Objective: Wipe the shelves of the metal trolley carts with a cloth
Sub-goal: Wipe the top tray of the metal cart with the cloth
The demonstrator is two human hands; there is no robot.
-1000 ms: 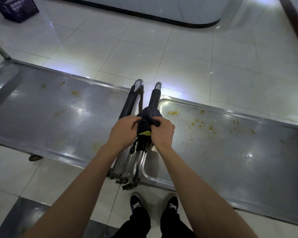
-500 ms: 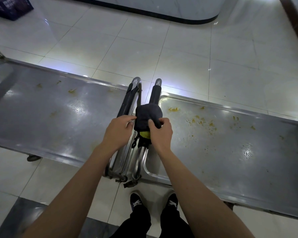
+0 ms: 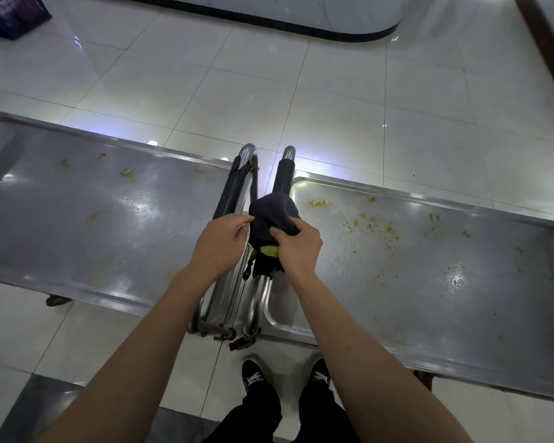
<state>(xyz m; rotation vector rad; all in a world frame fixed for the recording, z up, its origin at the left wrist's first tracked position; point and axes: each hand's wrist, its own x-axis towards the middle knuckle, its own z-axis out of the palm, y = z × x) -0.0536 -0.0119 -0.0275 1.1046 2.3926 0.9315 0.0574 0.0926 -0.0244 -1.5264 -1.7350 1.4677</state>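
A person looks down past dark trousers and two dark lace-up shoes [image 3: 253, 375] on a pale tiled floor [image 3: 301, 91]. Both bare forearms reach forward to the middle of the view. The right hand [image 3: 298, 247] curls its fingers and thumb around a dark grey cloth with a yellow patch [image 3: 274, 215], bunched over the padded handle bar of the right cart. The left hand [image 3: 219, 243] touches the cloth's left edge with its fingertips, fingers bent; whether it actually pinches the fabric cannot be told. Two flat stainless steel trolley carts stand handle to handle. The left steel cart shelf [image 3: 93, 219] carries a few faint yellowish smears. The right steel cart shelf [image 3: 429, 282] is dotted with yellow crumbs and smears, thickest near its far edge. Farther off, a dark blue plastic crate [image 3: 10, 14] sits at the upper left, and a white curved counter with a black base [image 3: 333, 14] lies beyond.
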